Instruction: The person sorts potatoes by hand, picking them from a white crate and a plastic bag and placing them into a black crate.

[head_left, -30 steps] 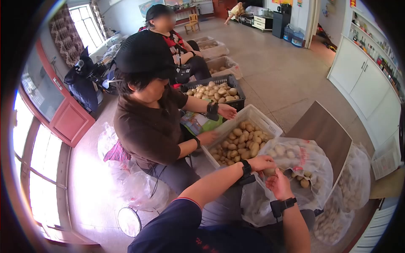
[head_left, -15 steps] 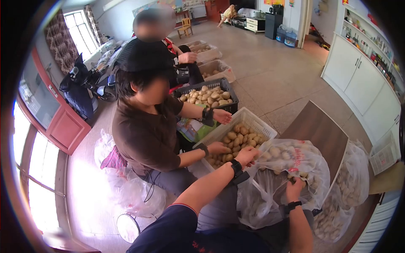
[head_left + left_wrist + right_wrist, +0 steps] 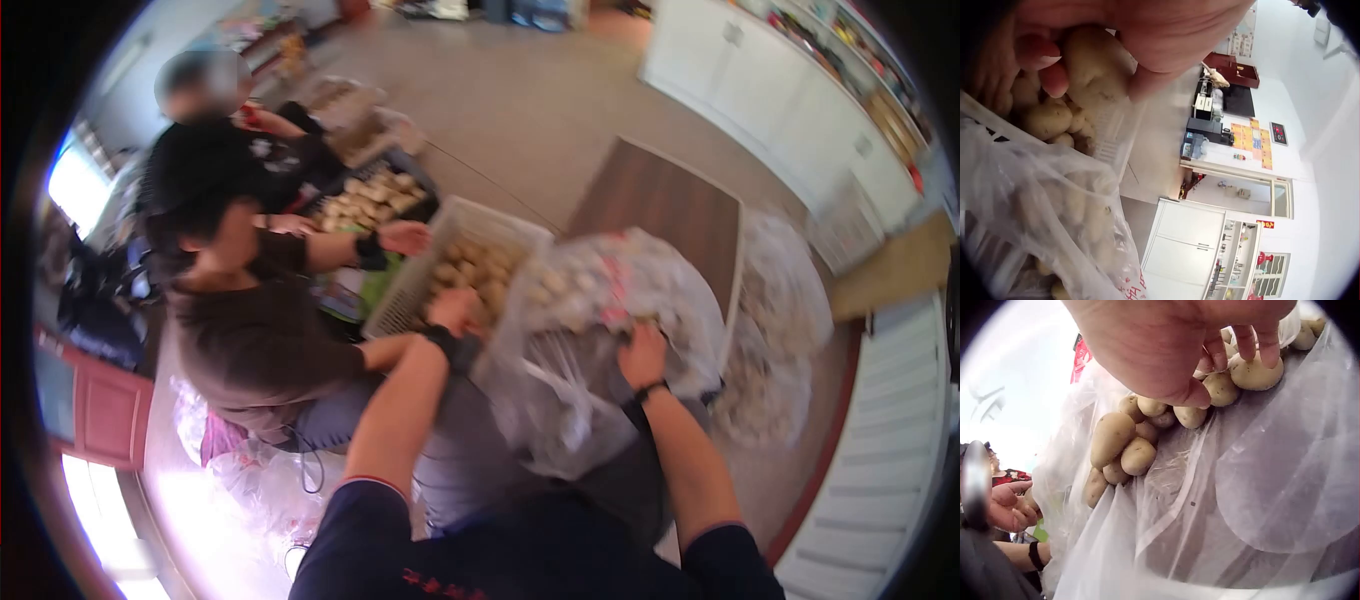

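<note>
My left hand (image 3: pixel 458 312) is over the near end of a white plastic crate (image 3: pixel 500 222) of potatoes. In the left wrist view its thumb and fingers grip a potato (image 3: pixel 1094 65), with other potatoes (image 3: pixel 1047 119) below. My right hand (image 3: pixel 643 355) reaches into the mouth of a clear plastic bag (image 3: pixel 660 270) with red print. The right wrist view shows its fingertips resting on a potato (image 3: pixel 1257 372) and its thumb beside another potato (image 3: pixel 1190 416). More potatoes (image 3: pixel 1138 456) lie along the bag's opening.
A person in a brown shirt (image 3: pixel 250 330) sits at my left, hands at the same crate. A dark crate (image 3: pixel 415 165) of potatoes stands farther off, near another seated person. A brown board (image 3: pixel 655 195) lies behind the bag. More filled bags (image 3: pixel 770 380) sit at the right.
My hands were together at the bag's front edge; the left has moved left over the crate with a potato, while the right has gone into the bag. The head view has swung right and down.
</note>
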A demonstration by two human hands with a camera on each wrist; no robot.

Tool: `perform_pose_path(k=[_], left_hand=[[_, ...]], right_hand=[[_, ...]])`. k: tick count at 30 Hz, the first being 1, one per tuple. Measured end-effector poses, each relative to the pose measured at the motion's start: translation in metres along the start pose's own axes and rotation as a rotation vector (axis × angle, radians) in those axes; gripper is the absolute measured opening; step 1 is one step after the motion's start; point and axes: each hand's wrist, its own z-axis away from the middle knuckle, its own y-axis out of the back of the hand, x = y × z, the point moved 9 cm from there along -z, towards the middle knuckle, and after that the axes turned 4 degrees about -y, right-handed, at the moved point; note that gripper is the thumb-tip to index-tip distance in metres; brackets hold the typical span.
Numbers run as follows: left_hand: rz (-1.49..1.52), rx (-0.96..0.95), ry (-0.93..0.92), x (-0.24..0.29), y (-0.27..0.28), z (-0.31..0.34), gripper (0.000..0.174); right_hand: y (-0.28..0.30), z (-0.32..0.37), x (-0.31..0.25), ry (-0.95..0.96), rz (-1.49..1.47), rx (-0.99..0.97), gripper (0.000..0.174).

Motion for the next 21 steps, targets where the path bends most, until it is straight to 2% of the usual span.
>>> perform_pose_path(k=[1, 3, 7, 9, 13, 15, 21], left_hand=[[0.513, 0.06, 0.261, -0.049, -0.036, 0.001, 0.031], [1.271, 0.223, 0.928, -0.017, -0.018, 0.035, 0.036], [1.184, 0.133, 0.892, -0.035, -0.03, 0.028, 0.043], [1.188, 0.123, 0.881, -0.032, -0.03, 0.027, 0.047], [1.171, 0.134, 0.886, -0.043, -0.04, 0.026, 0.049], [1.169, 0.175, 0.89, -0.053, -0.044, 0.026, 0.049], [1.184, 0.047, 0.959, -0.056, -0.052, 0.03, 0.053]], right_hand=[[0.001, 0.001, 0.002, -0.013, -0.012, -0.014, 0.038], [0.006, 0.005, 0.003, -0.082, -0.108, -0.032, 0.04], [-0.003, 0.006, 0.002, -0.212, -0.243, -0.163, 0.041], [0.012, 0.006, 0.001, -0.226, -0.216, -0.025, 0.042], [0.008, 0.002, 0.017, -0.187, -0.156, 0.051, 0.047], [-0.005, 0.005, 0.036, -0.401, -0.13, -0.175, 0.053], [-0.015, 0.01, 0.05, -0.38, -0.118, -0.234, 0.052]])
